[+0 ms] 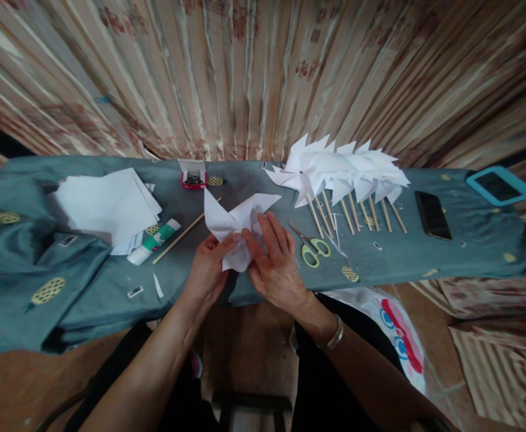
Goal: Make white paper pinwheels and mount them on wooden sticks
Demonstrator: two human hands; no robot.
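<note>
A white paper pinwheel with folded points is held up above the front of the table. My left hand grips its lower left side, thumb on top near the middle. My right hand holds its right side, with the index finger pressed close to the centre. Whether a pin is at the centre is hidden by the fingers. Left of the pinwheel lies a loose wooden stick. Scissors with green handles lie right of my right hand. Behind the pinwheel stands an open red box of small dark metal pieces.
Several finished pinwheels on sticks lie overlapped at the back right. White paper sheets and a green-and-white tube are on the left. A phone and blue-framed tablet lie far right on the green cloth. Curtains hang behind.
</note>
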